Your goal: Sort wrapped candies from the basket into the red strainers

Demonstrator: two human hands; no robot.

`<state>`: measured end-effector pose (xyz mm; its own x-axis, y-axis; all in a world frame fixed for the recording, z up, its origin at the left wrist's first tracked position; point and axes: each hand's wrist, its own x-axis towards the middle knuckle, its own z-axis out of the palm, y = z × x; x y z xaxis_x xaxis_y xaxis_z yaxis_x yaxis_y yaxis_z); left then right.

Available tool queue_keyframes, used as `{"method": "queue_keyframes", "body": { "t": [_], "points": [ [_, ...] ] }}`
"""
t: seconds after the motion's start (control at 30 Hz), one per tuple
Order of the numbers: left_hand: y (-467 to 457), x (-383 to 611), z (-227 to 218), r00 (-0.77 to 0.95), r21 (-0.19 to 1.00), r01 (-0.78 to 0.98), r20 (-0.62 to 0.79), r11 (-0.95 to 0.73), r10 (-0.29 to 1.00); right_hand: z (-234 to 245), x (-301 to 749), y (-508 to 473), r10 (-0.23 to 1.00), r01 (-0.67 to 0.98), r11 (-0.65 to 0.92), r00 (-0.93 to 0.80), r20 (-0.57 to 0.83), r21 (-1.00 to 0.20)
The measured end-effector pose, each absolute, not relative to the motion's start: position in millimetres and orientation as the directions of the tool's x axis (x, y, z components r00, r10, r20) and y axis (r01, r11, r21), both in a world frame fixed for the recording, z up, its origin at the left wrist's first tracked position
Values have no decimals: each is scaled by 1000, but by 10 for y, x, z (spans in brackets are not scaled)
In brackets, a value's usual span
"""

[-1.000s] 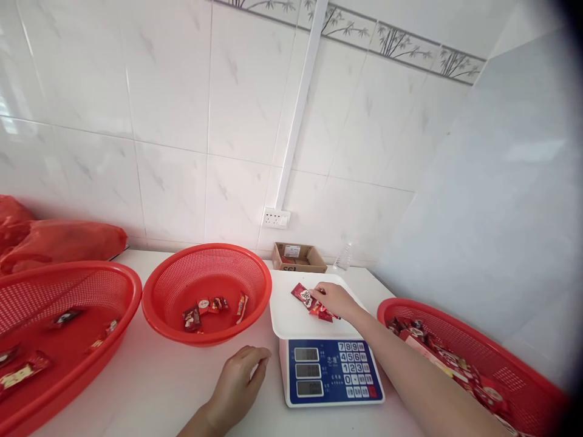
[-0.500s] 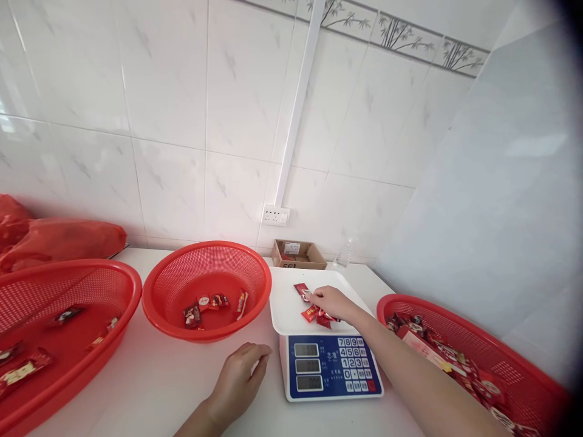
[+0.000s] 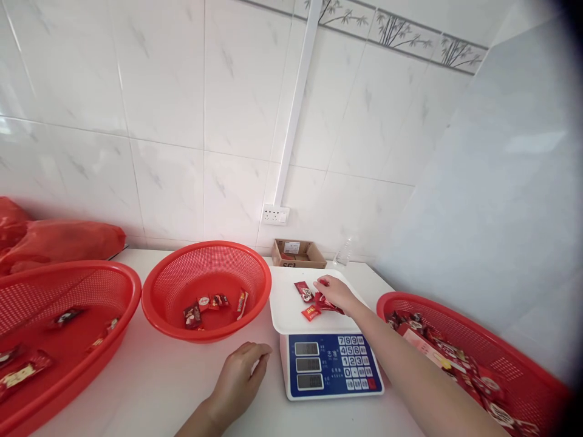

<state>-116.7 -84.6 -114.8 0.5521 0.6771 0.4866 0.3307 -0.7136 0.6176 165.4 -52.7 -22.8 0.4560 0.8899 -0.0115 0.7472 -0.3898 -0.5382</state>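
Observation:
My right hand (image 3: pixel 336 292) is over the white weighing pan (image 3: pixel 285 321) of a digital scale (image 3: pixel 334 367). Its fingers are pinched around a red wrapped candy (image 3: pixel 323 283), mostly hidden by them. Other candies lie under and beside that hand: a dark red packet (image 3: pixel 304 292) to its left and a small bright red packet (image 3: pixel 311 312) nearer the scale's keypad. My left hand (image 3: pixel 241 379) rests on the table left of the scale, its fingers loosely curled together with nothing visible in them.
A round red basket (image 3: pixel 155 303) with several candies stands left of the scale, and a larger red basket (image 3: pixel 130 291) is at far left. Another red basket (image 3: pixel 523 364) full of candies is at right. Behind the scale are a cardboard box (image 3: pixel 300 264) and a clear plastic bottle (image 3: pixel 342 252).
My right hand has moved slightly right and up, off the dark red packet, which now shows more fully. The left hand has stayed in place.

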Motion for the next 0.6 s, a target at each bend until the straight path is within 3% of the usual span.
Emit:
{"method": "queue_keyframes", "body": {
  "t": [0.33,0.6],
  "points": [
    [-857,-1166,-1146,560,626,328,475,-708,679,-149,1714,-577,872,699,-418,487,-41,-580],
    [-853,-1158,-1156,561,640,327,461,-695,688,-72,1502,-458,861,724,-303,487,148,-620]
  ]
}}
